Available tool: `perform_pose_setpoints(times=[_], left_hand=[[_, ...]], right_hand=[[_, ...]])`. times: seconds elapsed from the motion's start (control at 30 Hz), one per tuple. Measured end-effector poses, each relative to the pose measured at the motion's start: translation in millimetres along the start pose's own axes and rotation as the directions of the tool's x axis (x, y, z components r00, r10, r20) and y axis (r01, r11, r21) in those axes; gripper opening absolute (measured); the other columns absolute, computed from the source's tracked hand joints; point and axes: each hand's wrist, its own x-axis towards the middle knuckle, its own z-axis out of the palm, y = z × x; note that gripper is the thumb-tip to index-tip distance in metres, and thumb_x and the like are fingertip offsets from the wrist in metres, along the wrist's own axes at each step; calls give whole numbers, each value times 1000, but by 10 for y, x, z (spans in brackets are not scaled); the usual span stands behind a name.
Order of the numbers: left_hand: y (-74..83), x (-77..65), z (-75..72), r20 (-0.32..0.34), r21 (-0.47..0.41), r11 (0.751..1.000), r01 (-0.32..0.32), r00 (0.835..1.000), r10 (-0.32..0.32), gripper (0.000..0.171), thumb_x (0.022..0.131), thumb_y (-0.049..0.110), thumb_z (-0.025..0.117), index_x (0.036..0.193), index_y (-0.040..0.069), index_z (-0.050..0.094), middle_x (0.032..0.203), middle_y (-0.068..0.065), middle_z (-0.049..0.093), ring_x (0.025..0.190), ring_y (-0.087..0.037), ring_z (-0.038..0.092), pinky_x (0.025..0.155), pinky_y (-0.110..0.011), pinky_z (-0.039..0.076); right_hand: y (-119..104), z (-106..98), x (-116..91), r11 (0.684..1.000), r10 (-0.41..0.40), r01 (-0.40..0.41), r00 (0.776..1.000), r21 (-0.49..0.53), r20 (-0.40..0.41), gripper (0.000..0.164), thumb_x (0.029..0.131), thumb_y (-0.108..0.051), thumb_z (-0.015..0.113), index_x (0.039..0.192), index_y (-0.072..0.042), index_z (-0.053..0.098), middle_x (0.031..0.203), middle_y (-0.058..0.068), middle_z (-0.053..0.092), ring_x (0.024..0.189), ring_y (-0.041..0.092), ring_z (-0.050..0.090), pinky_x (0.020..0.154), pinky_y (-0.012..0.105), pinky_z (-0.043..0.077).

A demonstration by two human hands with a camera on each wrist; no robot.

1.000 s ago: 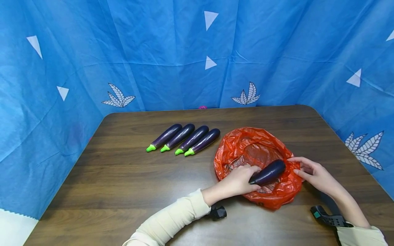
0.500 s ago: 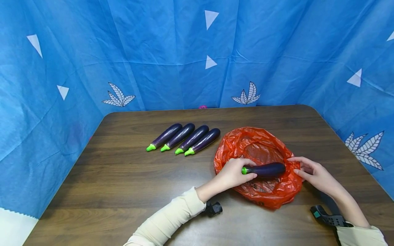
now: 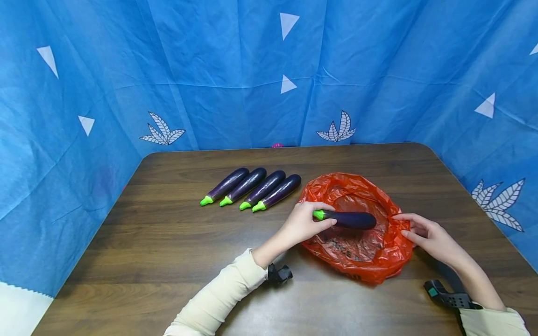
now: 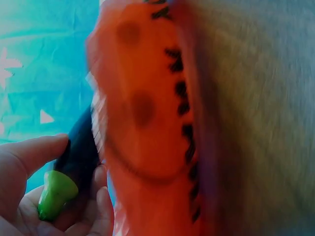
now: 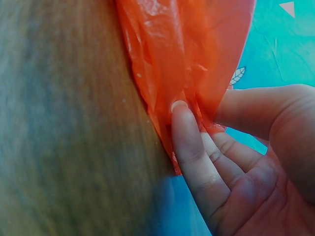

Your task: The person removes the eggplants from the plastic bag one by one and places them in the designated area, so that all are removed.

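My left hand (image 3: 301,225) grips a dark purple eggplant (image 3: 355,220) by its green stem end, over the left part of an open red plastic bag (image 3: 388,268). The eggplant lies nearly level, its round end pointing right. In the left wrist view the green cap (image 4: 56,194) shows between thumb and fingers, with the bag's side, printed in black, beside it. My right hand (image 3: 433,239) pinches the bag's right rim; in the right wrist view, thumb and fingers hold the gathered red film (image 5: 182,64). Inside the bag, I see only its crumpled bottom.
Several more eggplants (image 3: 262,189) lie side by side on the wooden table (image 3: 147,242), left of the bag, green ends toward me. A blue patterned cloth (image 3: 235,60) hangs behind and along the sides. Black wrist devices sit on both wrists.
My left hand has moved left and up from within the bag, carrying the eggplant, which has turned from slanted to nearly level. The right hand and the other eggplants stay put.
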Motion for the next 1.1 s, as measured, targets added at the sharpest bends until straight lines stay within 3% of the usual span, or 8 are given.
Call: perform_pose_setpoints(times=[0.2, 0.33, 0.4, 0.63, 0.8, 0.93, 1.03, 1.1], left_hand=[[-82, -62, -281, -62, -98, 994, 40, 997, -46, 24, 84, 17, 72, 106, 9, 70, 84, 3, 64, 60, -6, 50, 54, -20, 42], [-208, -128, -513, -107, -112, 991, 75, 990, -87, 26, 84, 19, 71, 108, 10, 70, 81, 2, 62, 59, -8, 50, 54, -22, 42], [-278, -163, -632, -142, -107, 990, 91, 984, -106, 27, 84, 20, 71, 109, 10, 70, 74, 1, 60, 56, -9, 48, 51, -23, 41], [-471, -316, -1051, -245, -110, 983, 148, 954, -171, 28, 87, 24, 69, 112, 11, 69, 88, -1, 61, 61, -10, 45, 58, -26, 40], [-589, -435, -1339, -301, -178, 964, 196, 922, -243, 33, 88, 23, 68, 116, 6, 66, 87, -7, 62, 62, -9, 46, 58, -23, 41], [-538, -547, -1570, -337, -258, 935, 242, 885, -322, 34, 89, 14, 65, 117, -5, 62, 96, -18, 64, 74, -15, 55, 61, -18, 45], [-635, -616, -1708, -352, -297, 911, 286, 854, -383, 35, 90, 15, 64, 118, -6, 61, 107, -20, 62, 81, -17, 56, 64, -18, 47], [-800, -649, -1767, -367, -318, 899, 301, 835, -409, 38, 89, 19, 66, 120, -4, 61, 108, -15, 61, 81, -11, 56, 66, -18, 48]], right_hand=[[-3, -6, 15, 1000, 2, -2, 1000, 23, -3, 33, 92, 4, 54, 125, 5, 48, 93, 2, 62, 70, 17, 61, 58, 29, 54], [0, -6, 20, 1000, -16, 16, 1000, 21, -9, 33, 92, 5, 54, 124, 6, 49, 95, 0, 62, 71, 16, 61, 59, 29, 54], [2, -3, 16, 1000, -16, 16, 1000, 19, -10, 32, 92, 5, 54, 123, 6, 49, 94, -1, 63, 70, 16, 61, 59, 29, 54], [6, 3, -7, 1000, -10, 10, 1000, 18, 0, 33, 92, 5, 54, 123, 7, 47, 89, 4, 62, 66, 18, 60, 57, 29, 54], [2, 5, -9, 1000, -5, 5, 1000, 18, -2, 33, 92, 5, 54, 123, 7, 47, 88, 4, 62, 66, 18, 60, 57, 29, 54], [6, 3, 0, 1000, -13, 13, 1000, 17, -3, 33, 91, 6, 54, 124, 7, 47, 91, 3, 62, 68, 17, 60, 58, 29, 54], [16, -6, 7, 999, -23, 23, 1000, 26, -2, 34, 91, 7, 54, 124, 7, 48, 93, 3, 62, 68, 17, 60, 57, 28, 53], [21, -11, 10, 999, -22, 22, 1000, 32, -5, 34, 91, 7, 54, 125, 6, 48, 93, 4, 62, 68, 17, 59, 56, 28, 53]])
